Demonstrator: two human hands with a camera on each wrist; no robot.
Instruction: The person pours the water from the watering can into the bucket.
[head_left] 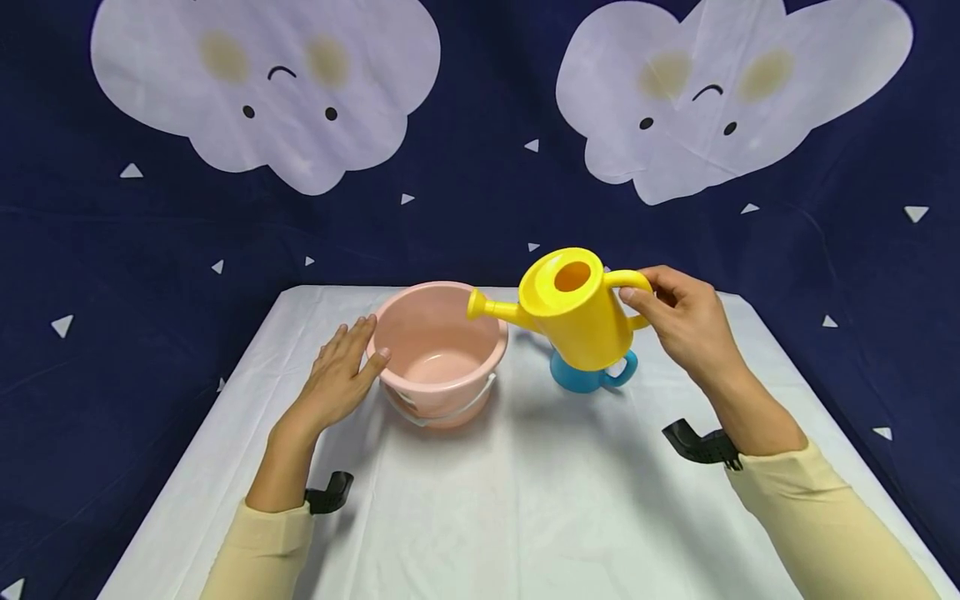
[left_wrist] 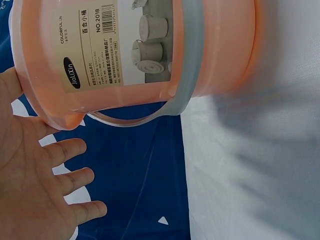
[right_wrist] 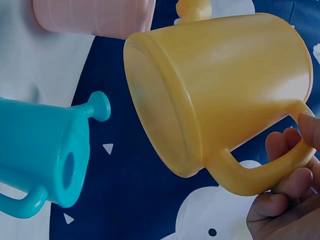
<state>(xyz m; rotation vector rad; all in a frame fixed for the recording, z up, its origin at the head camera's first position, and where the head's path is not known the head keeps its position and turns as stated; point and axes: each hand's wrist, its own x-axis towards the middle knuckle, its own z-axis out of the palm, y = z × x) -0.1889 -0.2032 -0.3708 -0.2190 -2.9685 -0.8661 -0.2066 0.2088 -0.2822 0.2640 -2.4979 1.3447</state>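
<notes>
My right hand (head_left: 686,321) grips the handle of a yellow watering can (head_left: 588,329), lifted above the table. Its spout points left toward a pink bucket (head_left: 435,321), with the spout's end near the bucket's right rim. The fingers of my left hand (head_left: 333,379) are straight and spread, touching the bucket's left rim. In the left wrist view, a paper label (left_wrist: 90,50) covers part of the bucket's side. Behind and below the yellow can, a blue watering can (head_left: 576,375) stands on the table, partly hidden in the head view but plainer in the right wrist view.
A white cloth covers the table (head_left: 450,517). The bucket's white handle (head_left: 450,417) hangs down its front. A dark blue curtain (head_left: 480,225) with white clouds and triangles hangs behind. Black mounts (head_left: 701,442) sit on both wrists.
</notes>
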